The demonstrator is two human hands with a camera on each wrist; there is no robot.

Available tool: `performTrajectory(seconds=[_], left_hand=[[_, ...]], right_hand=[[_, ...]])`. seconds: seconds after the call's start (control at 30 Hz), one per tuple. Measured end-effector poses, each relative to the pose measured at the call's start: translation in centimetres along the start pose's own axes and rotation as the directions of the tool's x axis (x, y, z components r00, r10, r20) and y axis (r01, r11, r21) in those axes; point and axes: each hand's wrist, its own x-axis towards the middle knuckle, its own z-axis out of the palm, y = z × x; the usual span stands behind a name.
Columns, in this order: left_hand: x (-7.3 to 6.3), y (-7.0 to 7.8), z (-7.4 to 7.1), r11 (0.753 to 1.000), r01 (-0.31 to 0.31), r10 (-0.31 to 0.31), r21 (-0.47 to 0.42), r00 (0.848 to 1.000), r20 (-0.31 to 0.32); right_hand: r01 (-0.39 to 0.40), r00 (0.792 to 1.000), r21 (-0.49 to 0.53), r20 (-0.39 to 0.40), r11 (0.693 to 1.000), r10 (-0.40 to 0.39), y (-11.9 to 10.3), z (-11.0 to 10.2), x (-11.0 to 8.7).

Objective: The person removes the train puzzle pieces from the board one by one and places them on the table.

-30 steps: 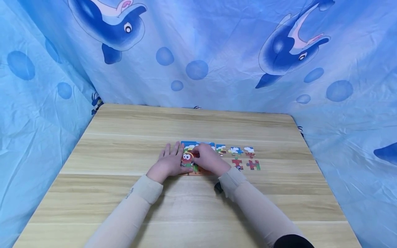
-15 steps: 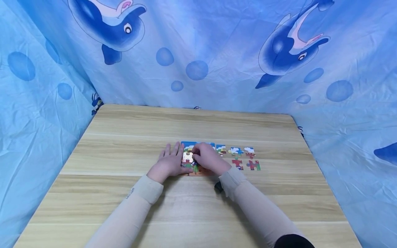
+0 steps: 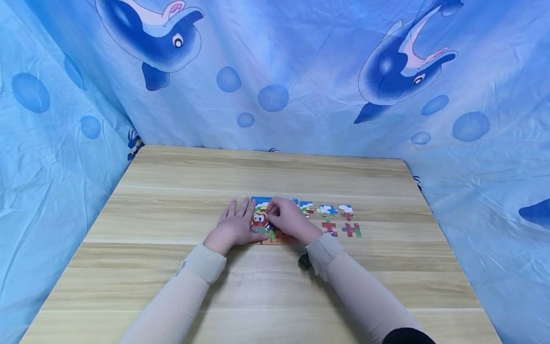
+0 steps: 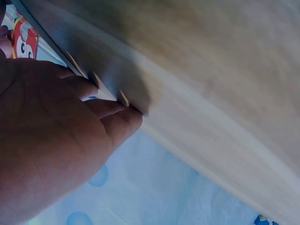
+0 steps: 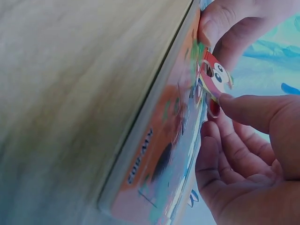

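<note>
Right hand pinches the puzzle piece, likely light, stiff card, best taken by its edges; left hand, fingers straight, rests at the board.

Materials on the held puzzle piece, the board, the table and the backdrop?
Piece: likely card, smooth printed face; looks thin and flat.
Board: probably coated cardboard, glossy; reflections across the print, thicker edge.
Table: wood or wood-look laminate, smooth, low sheen; streaky grain.
Backdrop: thin plastic or fabric, slight sheen; creases catch light.
</note>
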Motion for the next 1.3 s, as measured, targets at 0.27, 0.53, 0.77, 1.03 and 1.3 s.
performTrajectory(seconds=[0.27, 0.53, 0.77, 1.03, 1.3], left_hand=[[0.3, -0.2, 0.3, 1.000, -0.005, 0.005, 0.014, 1.000, -0.005], [-1.1, 1.0, -1.0, 1.000, -0.009, 0.009, 0.002, 1.000, -0.008], [-1.5, 1.2, -1.2, 1.000, -0.011, 0.011, -0.023, 1.000, -0.020], [-0.6, 0.6, -0.4, 1.000, -0.002, 0.001, -0.029, 0.999, -0.037], [0.1, 0.2, 0.3, 1.000, 0.011, -0.011, -0.001, 1.000, -0.014]], right_hand=[[0.055, 0.998, 0.051, 0.003, 0.997, -0.055, 0.4, 0.0, -0.1], [0.041, 0.998, 0.062, -0.041, 0.997, -0.038, 0.8, -1.2, -0.9], [-0.021, 0.998, 0.063, -0.065, 0.998, 0.025, 1.8, -2.7, -1.8], [-0.061, 0.994, 0.080, -0.084, 0.995, 0.067, 3.4, -5.1, -3.3], [-0.074, 0.995, 0.067, -0.058, 0.995, 0.078, 5.8, -7.3, -4.7]])
